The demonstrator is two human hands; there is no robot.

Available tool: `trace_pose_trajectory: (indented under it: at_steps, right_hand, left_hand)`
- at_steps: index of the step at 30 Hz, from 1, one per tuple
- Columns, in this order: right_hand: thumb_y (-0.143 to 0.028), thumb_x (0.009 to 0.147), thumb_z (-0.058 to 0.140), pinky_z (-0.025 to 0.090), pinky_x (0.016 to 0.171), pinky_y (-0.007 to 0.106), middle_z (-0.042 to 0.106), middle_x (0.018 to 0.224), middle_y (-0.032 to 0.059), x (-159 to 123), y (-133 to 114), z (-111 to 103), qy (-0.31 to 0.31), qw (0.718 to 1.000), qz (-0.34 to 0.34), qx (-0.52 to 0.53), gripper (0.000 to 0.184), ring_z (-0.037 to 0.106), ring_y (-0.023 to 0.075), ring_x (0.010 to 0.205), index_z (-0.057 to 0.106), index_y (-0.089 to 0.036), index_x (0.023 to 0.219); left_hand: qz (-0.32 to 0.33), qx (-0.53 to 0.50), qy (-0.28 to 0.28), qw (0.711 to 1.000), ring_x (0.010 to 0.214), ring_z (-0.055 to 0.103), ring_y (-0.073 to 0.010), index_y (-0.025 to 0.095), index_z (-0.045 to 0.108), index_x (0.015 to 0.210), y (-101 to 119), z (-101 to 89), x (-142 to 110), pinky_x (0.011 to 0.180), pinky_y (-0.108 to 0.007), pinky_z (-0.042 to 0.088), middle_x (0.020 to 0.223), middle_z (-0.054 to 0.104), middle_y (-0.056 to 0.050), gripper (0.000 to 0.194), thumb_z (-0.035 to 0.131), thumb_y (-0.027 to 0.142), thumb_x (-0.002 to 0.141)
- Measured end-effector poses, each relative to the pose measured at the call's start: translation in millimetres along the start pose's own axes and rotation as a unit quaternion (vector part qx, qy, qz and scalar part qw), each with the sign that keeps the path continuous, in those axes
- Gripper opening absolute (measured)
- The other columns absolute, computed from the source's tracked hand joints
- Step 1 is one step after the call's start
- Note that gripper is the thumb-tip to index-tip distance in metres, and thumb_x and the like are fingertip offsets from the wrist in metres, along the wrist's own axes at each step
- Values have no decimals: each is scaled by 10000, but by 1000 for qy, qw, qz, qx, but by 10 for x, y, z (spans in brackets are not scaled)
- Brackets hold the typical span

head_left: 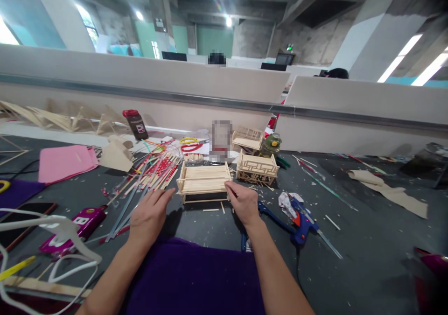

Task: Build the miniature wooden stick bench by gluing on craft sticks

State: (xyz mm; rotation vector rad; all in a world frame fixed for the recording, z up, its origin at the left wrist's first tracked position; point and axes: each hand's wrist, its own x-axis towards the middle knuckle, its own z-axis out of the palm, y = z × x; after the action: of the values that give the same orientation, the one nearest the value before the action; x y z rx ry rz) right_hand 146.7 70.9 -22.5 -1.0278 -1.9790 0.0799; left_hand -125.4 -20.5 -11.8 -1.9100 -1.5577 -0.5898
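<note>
A miniature wooden bench (205, 179), built of thin sticks with a slatted seat and railed ends, stands on the dark table in front of me. My right hand (244, 203) pinches at its right front corner; the fingertips are partly hidden there. To the bench's left, my left hand (151, 216) hovers with fingers stretched out, apart from it and holding nothing. Two short sticks (210, 210) lie just before the bench. Behind and to the right stand another small stick model (257, 169) with a patterned back and a similar one (248, 140) farther off.
A blue glue gun (304, 226) lies right of my right arm, its cord trailing toward me. Loose red-and-tan sticks (161, 168) pile up at left. Scissors (192, 146), a red-lidded bottle (136, 124), a green jar (271, 144) and pink sheets (68, 163) sit farther back.
</note>
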Motion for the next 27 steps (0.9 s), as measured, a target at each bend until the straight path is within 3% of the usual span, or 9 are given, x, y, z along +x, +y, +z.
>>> trace_pose_trajectory:
  at_steps: [4, 8, 10, 17, 27]
  right_hand:
    - [-231, 966, 540, 534, 799, 241, 785, 999, 45, 4, -9, -10, -3, 1000, -1, 2, 214, 749, 183, 851, 743, -226, 1031]
    - [-224, 964, 541, 535, 806, 248, 785, 996, 53, 11, -11, -20, -3, 1000, -4, -1, 212, 749, 189, 847, 746, -220, 1016]
    - [-220, 962, 545, 536, 806, 248, 785, 993, 54, 12, -8, -19, -1, 1000, -5, -1, 209, 750, 190, 843, 746, -216, 1017]
    - [-214, 954, 557, 535, 811, 248, 785, 997, 58, 9, 8, -3, 0, 1000, -9, -11, 205, 750, 191, 841, 750, -216, 1023]
    - [-221, 957, 546, 533, 774, 241, 787, 980, 57, 2, 7, -8, 7, 1000, -13, -9, 215, 750, 185, 815, 753, -216, 1018]
  left_hand:
    - [68, -8, 50, 996, 859, 613, -191, 183, 696, 1032, 182, -85, 77, 803, -292, 443, 974, 689, -77, 286, 488, 37, 903]
    - [74, 12, 82, 994, 640, 575, -150, 205, 703, 1064, 323, -60, 139, 629, -272, 396, 691, 629, -12, 253, 541, 84, 911]
    - [84, 5, 77, 993, 596, 572, -142, 199, 692, 1105, 358, -19, 167, 607, -277, 388, 644, 621, 11, 252, 564, 104, 908]
    - [60, -16, 80, 995, 693, 658, -141, 188, 696, 1084, 332, 118, 212, 649, -270, 430, 816, 736, -11, 236, 581, 99, 898]
    - [59, 39, 66, 995, 626, 612, -150, 199, 716, 1070, 267, 117, 221, 583, -284, 375, 703, 681, -4, 236, 555, 118, 918]
